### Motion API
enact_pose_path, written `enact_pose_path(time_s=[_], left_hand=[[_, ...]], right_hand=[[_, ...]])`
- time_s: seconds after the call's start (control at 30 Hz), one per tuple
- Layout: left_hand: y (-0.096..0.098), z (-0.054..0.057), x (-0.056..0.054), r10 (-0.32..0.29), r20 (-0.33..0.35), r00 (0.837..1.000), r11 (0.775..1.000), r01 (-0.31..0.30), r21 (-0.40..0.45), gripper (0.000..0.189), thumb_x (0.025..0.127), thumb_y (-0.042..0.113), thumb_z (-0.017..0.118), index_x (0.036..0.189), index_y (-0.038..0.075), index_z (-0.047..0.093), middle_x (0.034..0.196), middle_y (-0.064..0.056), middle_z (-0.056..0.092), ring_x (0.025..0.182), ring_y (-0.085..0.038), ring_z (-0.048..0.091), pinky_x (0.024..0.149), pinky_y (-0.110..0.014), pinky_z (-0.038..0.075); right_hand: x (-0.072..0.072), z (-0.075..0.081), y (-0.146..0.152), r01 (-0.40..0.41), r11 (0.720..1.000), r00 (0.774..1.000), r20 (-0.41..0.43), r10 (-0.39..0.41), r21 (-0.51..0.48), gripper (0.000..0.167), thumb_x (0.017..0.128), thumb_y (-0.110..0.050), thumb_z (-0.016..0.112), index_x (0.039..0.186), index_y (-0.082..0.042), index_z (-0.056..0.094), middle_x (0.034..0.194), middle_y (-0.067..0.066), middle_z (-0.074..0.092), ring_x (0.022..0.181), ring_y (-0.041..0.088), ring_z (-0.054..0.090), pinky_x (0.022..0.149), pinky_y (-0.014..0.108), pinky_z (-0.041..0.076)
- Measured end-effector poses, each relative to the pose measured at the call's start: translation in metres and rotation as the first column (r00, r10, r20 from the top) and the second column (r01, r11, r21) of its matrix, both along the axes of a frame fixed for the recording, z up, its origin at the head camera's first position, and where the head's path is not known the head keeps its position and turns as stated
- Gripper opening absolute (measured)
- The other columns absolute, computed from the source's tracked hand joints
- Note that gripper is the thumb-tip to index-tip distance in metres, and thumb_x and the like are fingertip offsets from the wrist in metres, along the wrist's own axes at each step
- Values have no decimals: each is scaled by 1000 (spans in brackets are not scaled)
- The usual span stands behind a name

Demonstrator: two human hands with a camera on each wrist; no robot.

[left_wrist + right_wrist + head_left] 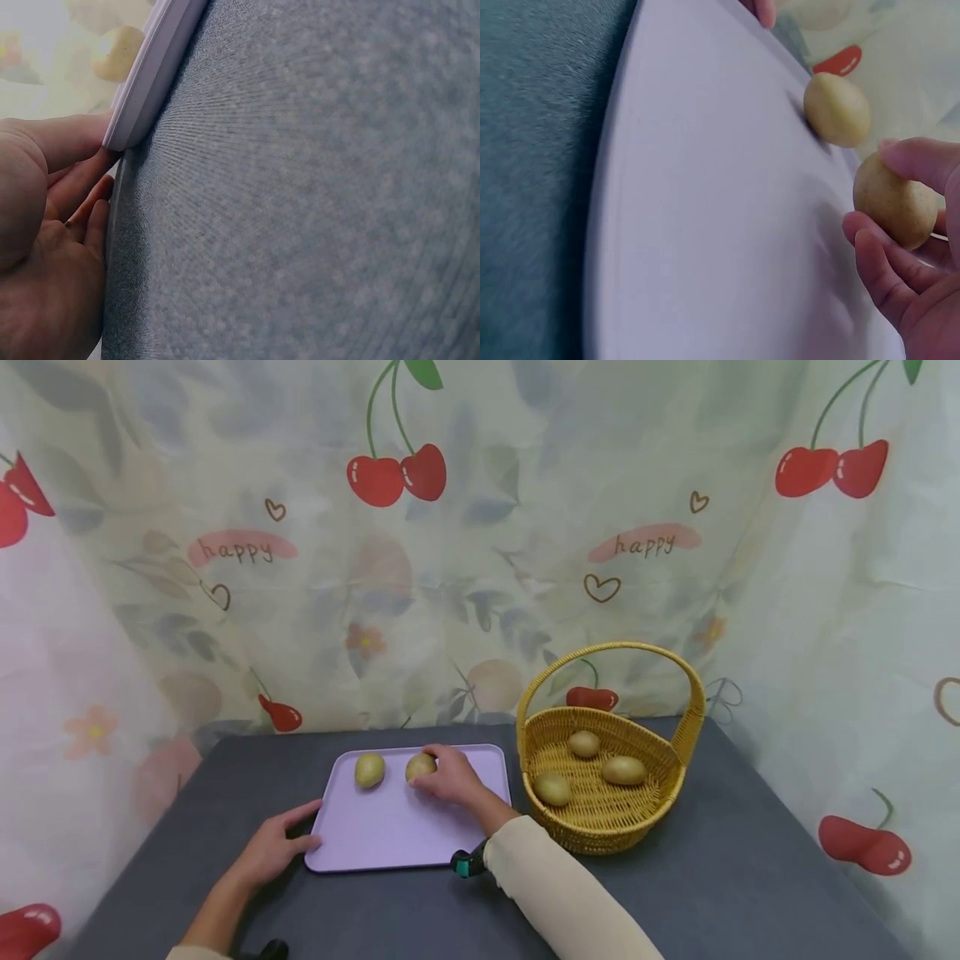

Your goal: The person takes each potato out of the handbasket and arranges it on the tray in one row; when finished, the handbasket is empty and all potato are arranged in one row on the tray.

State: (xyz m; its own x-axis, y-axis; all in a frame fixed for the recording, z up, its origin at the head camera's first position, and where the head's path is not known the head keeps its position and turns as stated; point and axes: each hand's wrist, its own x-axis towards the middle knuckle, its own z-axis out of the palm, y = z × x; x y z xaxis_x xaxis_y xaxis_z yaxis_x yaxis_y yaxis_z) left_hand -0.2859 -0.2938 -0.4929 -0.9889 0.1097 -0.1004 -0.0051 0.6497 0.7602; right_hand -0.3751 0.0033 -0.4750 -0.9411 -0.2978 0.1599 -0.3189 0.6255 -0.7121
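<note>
My right hand [452, 777] holds a yellowish-brown potato [895, 201] between thumb and fingers over the back of the lilac tray [390, 827]. The right wrist view shows the fingers curled round its side. Left of it, a second potato [370, 770] rests on the tray. My left hand [270, 850] touches the tray's left edge with straight fingers; the thumb [75, 139] lies against the rim in the left wrist view. A yellow wicker basket [600, 837] with a tall handle stands right of the tray, with three potatoes [624, 770] inside.
A dark grey tabletop [720, 893] lies under the tray and basket. A curtain [480, 568] printed with cherries and flowers hangs behind the table and along both sides. The basket's handle [692, 693] arches above its bowl.
</note>
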Motion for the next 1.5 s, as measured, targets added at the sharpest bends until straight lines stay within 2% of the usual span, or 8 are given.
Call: enact_pose_path(time_s=[0.23, 0.47, 0.63, 0.87, 1.13, 1.33, 1.5], left_hand=[[-5, 3, 2, 7, 4, 1000, 1000, -7, -12, 66, 89, 25, 71, 145, 2, 43, 148, -28, 36, 136, -50, 26, 107, -65, 20], [-6, 5, 2, 14, 0, 1000, 1000, -14, 1, 66, 89, 24, 70, 146, 3, 42, 149, -28, 35, 137, -49, 25, 108, -65, 18], [-5, 3, 1, 12, 7, 1000, 1000, -12, -9, 66, 90, 24, 70, 146, 4, 42, 149, -27, 35, 137, -48, 26, 107, -65, 19], [0, -1, 0, 6, 10, 1000, 1000, -6, -3, 65, 90, 23, 70, 146, 3, 43, 149, -27, 36, 137, -48, 27, 108, -65, 20], [2, 1, 2, -13, -18, 1000, 999, 12, -31, 64, 90, 22, 70, 145, 1, 44, 147, -27, 38, 136, -48, 30, 107, -63, 23], [2, 1, 1, 2, 5, 1000, 1000, -2, -15, 64, 90, 22, 69, 146, 3, 43, 148, -26, 37, 137, -47, 28, 108, -63, 21], [2, 1, 2, -1, 6, 1000, 1000, 1, -16, 64, 90, 23, 69, 146, 3, 43, 148, -27, 36, 137, -48, 27, 108, -64, 21]], right_hand=[[-11, -6, -22, -3, 999, 1000, 14, 2, 32, 58, 76, -23, 82, 127, -6, 61, 114, 9, 63, 92, 17, 57, 76, 26, 48], [-18, -3, -33, 11, 999, 999, 30, -12, 46, 59, 76, -24, 81, 129, -7, 61, 114, 9, 63, 90, 17, 56, 76, 25, 46], [-19, -2, -36, 12, 1000, 998, 65, -14, 28, 61, 76, -25, 82, 130, -8, 60, 116, 9, 62, 91, 18, 57, 75, 24, 47], [-20, -9, -37, 45, 999, 997, 66, -46, 13, 62, 77, -29, 81, 132, -9, 60, 127, 7, 61, 107, 19, 57, 89, 28, 46], [-23, -13, -38, 46, 999, 995, 86, -45, -9, 63, 78, -31, 82, 133, -10, 59, 128, 7, 61, 114, 22, 56, 93, 32, 45], [-22, -10, -38, 60, 998, 990, 130, -57, -17, 64, 78, -31, 81, 134, -12, 58, 130, 6, 60, 114, 21, 55, 93, 34, 45], [-22, -10, -38, 54, 998, 991, 122, -51, -22, 65, 77, -29, 83, 135, -13, 57, 128, 5, 61, 112, 20, 56, 94, 32, 45]])
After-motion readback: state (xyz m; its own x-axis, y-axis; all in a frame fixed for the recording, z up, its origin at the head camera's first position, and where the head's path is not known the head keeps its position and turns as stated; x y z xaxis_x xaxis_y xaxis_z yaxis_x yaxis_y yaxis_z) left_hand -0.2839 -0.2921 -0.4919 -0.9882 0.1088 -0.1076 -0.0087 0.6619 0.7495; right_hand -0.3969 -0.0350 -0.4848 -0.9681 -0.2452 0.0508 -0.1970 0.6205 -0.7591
